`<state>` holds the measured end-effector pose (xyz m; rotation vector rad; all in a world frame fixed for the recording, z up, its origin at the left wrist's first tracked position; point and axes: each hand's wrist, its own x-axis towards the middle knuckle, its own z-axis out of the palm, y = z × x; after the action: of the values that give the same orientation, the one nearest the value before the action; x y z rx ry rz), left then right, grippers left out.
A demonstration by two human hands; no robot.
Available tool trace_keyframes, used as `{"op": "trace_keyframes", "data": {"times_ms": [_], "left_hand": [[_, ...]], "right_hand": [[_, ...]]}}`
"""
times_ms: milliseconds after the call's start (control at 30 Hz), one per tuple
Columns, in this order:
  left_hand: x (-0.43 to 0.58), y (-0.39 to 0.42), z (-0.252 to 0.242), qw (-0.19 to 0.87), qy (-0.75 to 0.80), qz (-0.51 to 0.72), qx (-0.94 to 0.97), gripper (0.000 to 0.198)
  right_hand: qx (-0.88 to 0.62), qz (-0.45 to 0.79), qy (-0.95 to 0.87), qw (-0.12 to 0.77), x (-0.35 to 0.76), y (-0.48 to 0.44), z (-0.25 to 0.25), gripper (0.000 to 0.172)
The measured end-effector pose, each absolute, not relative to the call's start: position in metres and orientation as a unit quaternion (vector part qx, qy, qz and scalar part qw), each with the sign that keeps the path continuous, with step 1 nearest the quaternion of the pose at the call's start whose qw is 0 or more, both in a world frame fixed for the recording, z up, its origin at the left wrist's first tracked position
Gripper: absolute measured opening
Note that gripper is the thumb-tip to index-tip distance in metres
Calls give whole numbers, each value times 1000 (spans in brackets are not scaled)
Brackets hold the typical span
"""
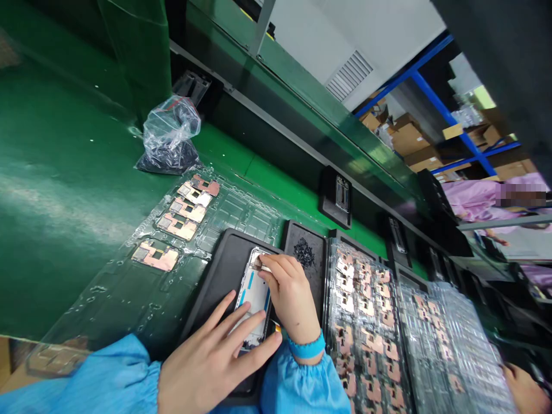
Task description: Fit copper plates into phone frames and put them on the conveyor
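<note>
The phone frame (251, 286) lies in the black tray (221, 261) in front of the person, on the green worktop (64, 132). It looks thin, light and rather stiff, but I think that it could bend if it is pressed hard in the middle. Its flat face may be smooth and slippery, and the small parts at its far end look fragile, so it is better to take hold by the 2 long edges.

The left hand (213, 353) has its fingers spread and laid across the lower part of the frame. The right hand (291, 293) has its thumb and index finger brought near together at the far end; if there is a small part between them, I cannot tell.

About the containers: the clear tray (235, 215) on the left holds 5 boards (157, 256), and many of its compartments are without a board. Behind it stands a plastic bag (170, 135) with dark small pieces in its lower part. To the right of the black tray, a smaller dark tray (317, 284) carries a heap of black bits (303, 253). Beside this one, another clear tray (356, 320) is filled with many coppery boards (373, 340).
</note>
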<state>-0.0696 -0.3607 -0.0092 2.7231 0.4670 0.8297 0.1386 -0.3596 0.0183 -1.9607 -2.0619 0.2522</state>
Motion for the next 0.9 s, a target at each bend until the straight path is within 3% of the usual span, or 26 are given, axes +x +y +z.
{"op": "trace_keyframes", "data": {"times_ms": [533, 900], "left_hand": [[-69, -359, -12, 135, 165, 286, 934, 44], [-71, -359, -10, 148, 162, 234, 947, 70]], "right_hand": [[-707, 40, -701, 82, 129, -358, 16, 40], [-727, 45, -685, 7, 117, -358, 20, 39]]}}
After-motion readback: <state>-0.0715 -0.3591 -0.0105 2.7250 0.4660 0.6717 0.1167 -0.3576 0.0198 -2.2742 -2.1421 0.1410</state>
